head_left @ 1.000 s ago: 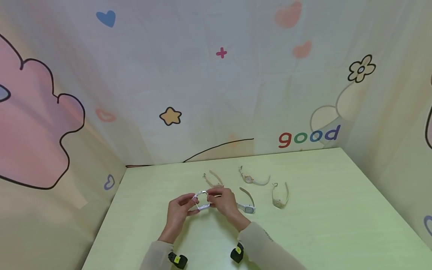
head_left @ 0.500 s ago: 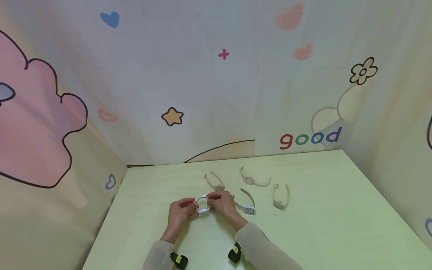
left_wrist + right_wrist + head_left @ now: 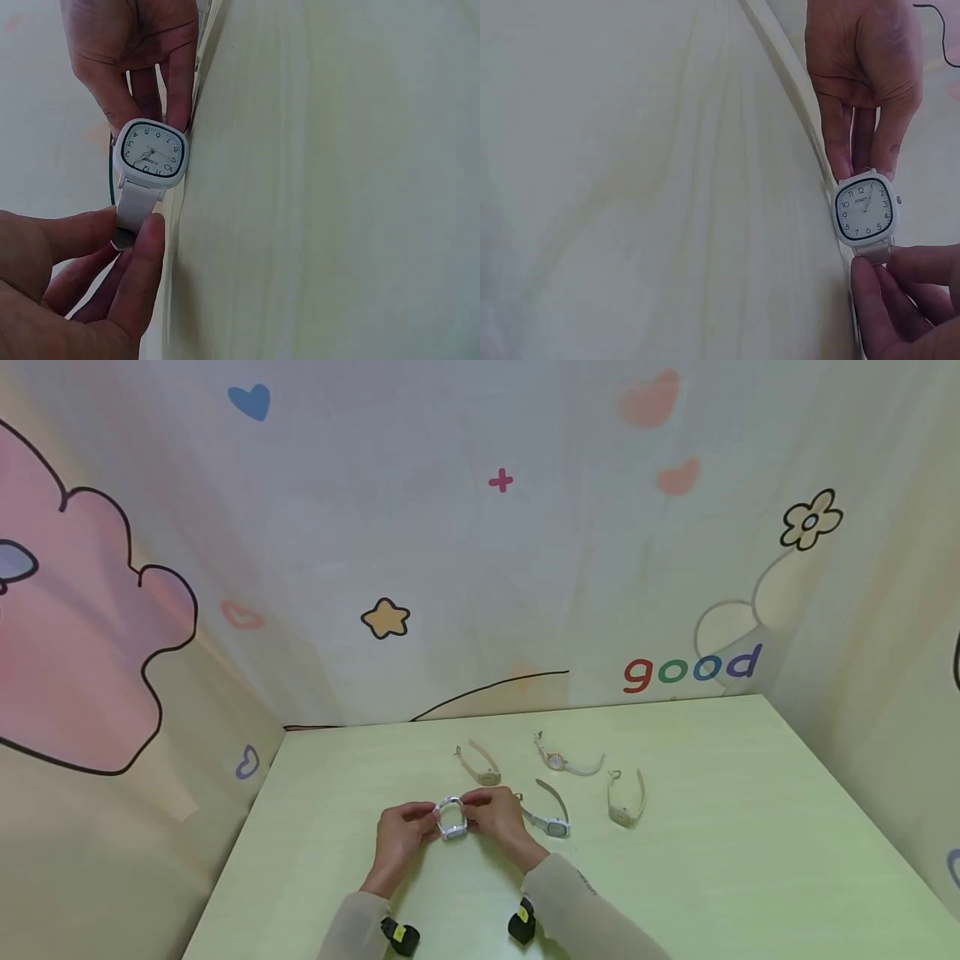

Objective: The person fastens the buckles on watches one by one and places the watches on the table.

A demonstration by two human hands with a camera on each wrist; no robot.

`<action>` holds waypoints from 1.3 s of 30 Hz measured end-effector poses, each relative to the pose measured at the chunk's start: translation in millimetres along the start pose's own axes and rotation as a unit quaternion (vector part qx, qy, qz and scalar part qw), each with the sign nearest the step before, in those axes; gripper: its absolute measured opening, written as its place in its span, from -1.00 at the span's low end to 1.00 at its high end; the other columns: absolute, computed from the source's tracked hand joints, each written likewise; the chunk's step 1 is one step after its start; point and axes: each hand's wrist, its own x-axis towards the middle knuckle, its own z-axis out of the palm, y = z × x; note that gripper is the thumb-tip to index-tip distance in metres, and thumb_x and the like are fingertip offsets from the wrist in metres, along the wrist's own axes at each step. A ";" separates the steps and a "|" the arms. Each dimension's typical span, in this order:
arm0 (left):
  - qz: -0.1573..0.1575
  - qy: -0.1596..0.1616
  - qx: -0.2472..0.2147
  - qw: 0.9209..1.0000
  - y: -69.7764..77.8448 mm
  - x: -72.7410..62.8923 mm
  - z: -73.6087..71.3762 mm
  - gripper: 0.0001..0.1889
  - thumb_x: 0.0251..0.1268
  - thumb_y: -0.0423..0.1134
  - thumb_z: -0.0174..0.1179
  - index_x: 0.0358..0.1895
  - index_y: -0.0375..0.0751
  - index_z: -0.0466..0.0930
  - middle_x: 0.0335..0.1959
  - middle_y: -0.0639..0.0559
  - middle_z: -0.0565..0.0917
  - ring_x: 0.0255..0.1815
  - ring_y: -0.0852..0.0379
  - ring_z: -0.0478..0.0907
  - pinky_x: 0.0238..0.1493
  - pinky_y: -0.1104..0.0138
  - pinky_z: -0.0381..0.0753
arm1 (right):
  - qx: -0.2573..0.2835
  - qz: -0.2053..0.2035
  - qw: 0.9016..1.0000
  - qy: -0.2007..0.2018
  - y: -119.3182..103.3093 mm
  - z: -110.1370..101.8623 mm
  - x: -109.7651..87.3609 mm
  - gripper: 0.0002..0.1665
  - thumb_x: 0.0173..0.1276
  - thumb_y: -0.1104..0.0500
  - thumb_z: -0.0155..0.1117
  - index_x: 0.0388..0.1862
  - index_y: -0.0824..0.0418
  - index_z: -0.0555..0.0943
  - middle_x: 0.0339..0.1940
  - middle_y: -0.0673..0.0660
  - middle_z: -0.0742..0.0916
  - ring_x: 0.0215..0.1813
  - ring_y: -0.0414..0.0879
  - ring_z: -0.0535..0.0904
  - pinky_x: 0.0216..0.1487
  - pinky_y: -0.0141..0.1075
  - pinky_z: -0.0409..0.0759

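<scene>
A white wristwatch (image 3: 454,832) with a rounded square dial is held up in a loop over the table. My left hand (image 3: 400,842) pinches its strap on the left side, and my right hand (image 3: 498,821) pinches the strap on the right. The left wrist view shows the watch (image 3: 153,152) dial-on, the left thumb and fingertips gripping the white band below it. From the right wrist, the same watch (image 3: 865,210) has the right fingers on the strap beneath its case. Where the strap ends meet is not clearly visible.
Several other watches lie on the pale green table (image 3: 720,843): a beige watch (image 3: 489,777), a white one with a rosy round case (image 3: 557,762), a white square-faced watch (image 3: 557,828) close to the right hand, and a cream watch (image 3: 622,816). A patterned curtain (image 3: 465,552) stands behind.
Both hands have lowered slightly with the watch. Its case has tipped so that more of its lower side faces the head camera. The other watches stay put.
</scene>
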 end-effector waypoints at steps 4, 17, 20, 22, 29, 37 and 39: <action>0.017 0.014 0.043 0.999 -1.0 2.5 0.8 -0.83 0.21 -0.39 0.33 -0.16 -0.41 0.72 -0.26 -0.21 0.76 -0.43 0.23 0.65 -0.36 0.37 0.70 | -0.043 -0.021 0.999 0.020 3.0 1.0 2.2 -0.89 0.14 0.32 0.45 -0.32 0.25 0.79 -0.39 0.13 0.82 -0.46 -0.26 0.67 -0.45 -0.45 0.61; 0.036 0.025 0.080 0.996 -2.3 3.3 -1.3 -0.79 0.22 -0.35 0.34 -0.11 -0.38 0.71 -0.23 -0.20 0.77 -0.37 0.21 0.65 -0.37 0.38 0.68 | -0.091 -0.043 0.995 0.028 2.0 0.1 0.6 -0.89 0.14 0.28 0.44 -0.32 0.25 0.77 -0.43 0.11 0.81 -0.45 -0.26 0.62 -0.40 -0.44 0.56; 0.047 0.032 0.089 0.994 1.1 0.8 -3.8 -0.76 0.23 -0.36 0.33 -0.06 -0.40 0.69 -0.18 -0.24 0.76 -0.31 0.16 0.68 -0.34 0.36 0.70 | -0.091 -0.049 0.994 0.022 -0.9 -2.4 -2.3 -0.85 0.14 0.27 0.43 -0.28 0.27 0.76 -0.41 0.11 0.81 -0.45 -0.28 0.62 -0.40 -0.44 0.56; 0.055 0.037 0.090 0.994 4.8 -1.2 -5.6 -0.73 0.23 -0.36 0.32 -0.03 -0.40 0.67 -0.15 -0.24 0.75 -0.29 0.13 0.69 -0.32 0.34 0.71 | -0.087 -0.056 0.994 0.018 -3.4 -5.2 -4.7 -0.83 0.16 0.26 0.41 -0.25 0.28 0.76 -0.39 0.12 0.81 -0.46 -0.28 0.64 -0.41 -0.44 0.57; 0.077 0.038 0.083 0.993 23.1 -12.5 -9.4 -0.71 0.27 -0.32 0.31 0.04 -0.30 0.66 -0.10 -0.17 0.74 -0.17 0.08 0.69 -0.22 0.36 0.71 | -0.055 -0.084 0.995 -0.007 -13.6 -19.0 -15.0 -0.77 0.24 0.23 0.36 -0.15 0.32 0.72 -0.27 0.19 0.80 -0.37 -0.16 0.72 -0.40 -0.39 0.63; 0.114 0.030 0.083 0.990 44.3 -29.1 -3.8 -0.73 0.24 -0.25 0.36 0.00 -0.15 0.69 -0.07 -0.10 0.75 -0.02 0.00 0.69 -0.08 0.29 0.69 | -0.033 -0.100 0.994 -0.016 -27.8 -38.5 -27.5 -0.73 0.29 0.21 0.35 -0.07 0.30 0.70 -0.21 0.19 0.79 -0.33 -0.11 0.75 -0.32 -0.36 0.69; 0.119 0.025 0.085 0.989 47.7 -33.1 -1.5 -0.73 0.25 -0.23 0.35 0.01 -0.15 0.69 -0.06 -0.09 0.75 -0.01 0.01 0.69 -0.05 0.27 0.68 | -0.026 -0.102 0.994 -0.015 -31.3 -45.8 -31.8 -0.74 0.29 0.21 0.36 -0.07 0.27 0.71 -0.20 0.19 0.79 -0.32 -0.07 0.76 -0.31 -0.34 0.70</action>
